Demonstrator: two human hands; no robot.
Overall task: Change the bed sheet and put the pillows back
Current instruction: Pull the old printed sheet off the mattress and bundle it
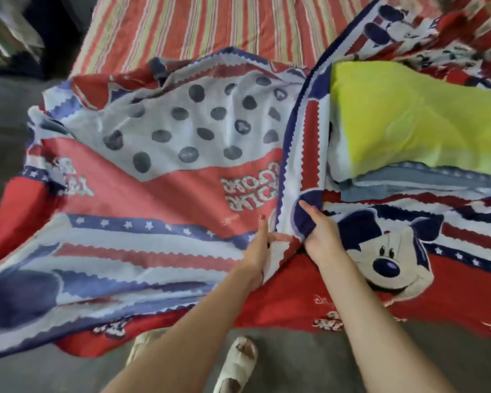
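A red, white and blue cartoon-print bed sheet [159,171] lies rumpled across the near part of the bed. Under it, farther back, the striped red and green sheet [199,26] shows. My right hand [319,234] grips a blue-edged fold of the cartoon sheet, thumb on top. Just to its left, my left hand [260,245] touches the same sheet with straight fingers, one pointing right. A yellow-green pillow [408,117] lies at the right, partly wrapped by the sheet.
The sheet hangs over the bed's near edge onto a grey floor [309,361], where my foot in a white sandal [238,361] stands. Dark, blurred clutter [9,35] sits at the far left beside the bed.
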